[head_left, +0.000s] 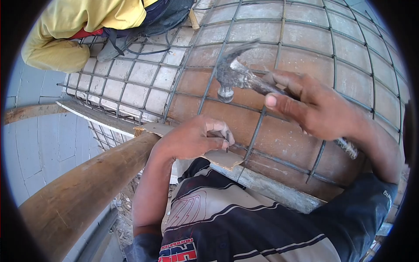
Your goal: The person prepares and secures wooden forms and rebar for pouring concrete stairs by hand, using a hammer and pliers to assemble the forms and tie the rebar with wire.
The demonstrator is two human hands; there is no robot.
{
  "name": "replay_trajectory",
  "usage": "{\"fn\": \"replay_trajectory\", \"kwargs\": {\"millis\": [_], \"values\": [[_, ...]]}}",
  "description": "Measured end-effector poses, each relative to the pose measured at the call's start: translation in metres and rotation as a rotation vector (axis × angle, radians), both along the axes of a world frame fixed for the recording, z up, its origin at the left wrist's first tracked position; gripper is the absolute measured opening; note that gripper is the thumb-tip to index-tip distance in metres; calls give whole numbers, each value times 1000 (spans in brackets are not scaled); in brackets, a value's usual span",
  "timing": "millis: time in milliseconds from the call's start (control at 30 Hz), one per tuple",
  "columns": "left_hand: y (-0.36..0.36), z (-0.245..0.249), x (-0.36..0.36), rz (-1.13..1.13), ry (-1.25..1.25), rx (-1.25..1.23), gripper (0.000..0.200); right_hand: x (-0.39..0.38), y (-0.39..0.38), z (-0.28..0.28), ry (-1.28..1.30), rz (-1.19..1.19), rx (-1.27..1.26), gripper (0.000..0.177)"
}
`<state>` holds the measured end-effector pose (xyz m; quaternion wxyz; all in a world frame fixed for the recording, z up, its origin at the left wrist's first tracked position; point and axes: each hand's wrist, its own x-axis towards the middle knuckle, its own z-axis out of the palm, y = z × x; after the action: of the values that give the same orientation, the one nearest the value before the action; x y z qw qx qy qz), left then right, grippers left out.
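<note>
My right hand is wrapped round the handle of a claw hammer, which is raised with its round striking face pointing down. The end of the handle sticks out below my palm. My left hand pinches a thin nail upright between thumb and fingers. Under that hand lies a torn piece of thin brown board at the edge of the formwork. The hammer head hangs above and apart from the nail.
A grid of steel rebar covers the curved brown panel. A thick wooden pole slants up from the lower left. At upper left another person in yellow clothes is on the grid, with a dark bag.
</note>
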<state>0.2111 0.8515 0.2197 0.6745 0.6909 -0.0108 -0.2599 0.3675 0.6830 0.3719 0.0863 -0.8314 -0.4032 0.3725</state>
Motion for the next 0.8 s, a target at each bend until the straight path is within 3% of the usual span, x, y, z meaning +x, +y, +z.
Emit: {"fn": "replay_trajectory", "kwargs": {"millis": [100, 200, 400, 600, 667, 700, 733, 800], "values": [[2, -7, -2, -6, -64, -17, 16, -7, -5, 5, 27, -59, -113, 56], [0, -11, -2, 14, 35, -56, 17, -16, -14, 4, 93, -52, -95, 53], [-1, -13, -4, -28, -5, -31, 18, -41, -27, 4, 187, -174, 51, 42], [0, -8, -6, -46, 21, 69, 19, -52, -26, 2, 226, -52, 33, 41], [0, -14, -8, -25, 21, 16, 19, -53, -11, 25, 219, -109, -201, 43], [-2, -16, -8, -16, 23, -48, 19, -54, -14, 23, 222, -114, -202, 43], [-2, -17, -8, -22, 24, -48, 19, -55, -17, 20, 212, -121, 33, 41], [0, -19, -6, -64, -35, -25, 20, -55, -21, 12, 191, -129, 268, 39]]}}
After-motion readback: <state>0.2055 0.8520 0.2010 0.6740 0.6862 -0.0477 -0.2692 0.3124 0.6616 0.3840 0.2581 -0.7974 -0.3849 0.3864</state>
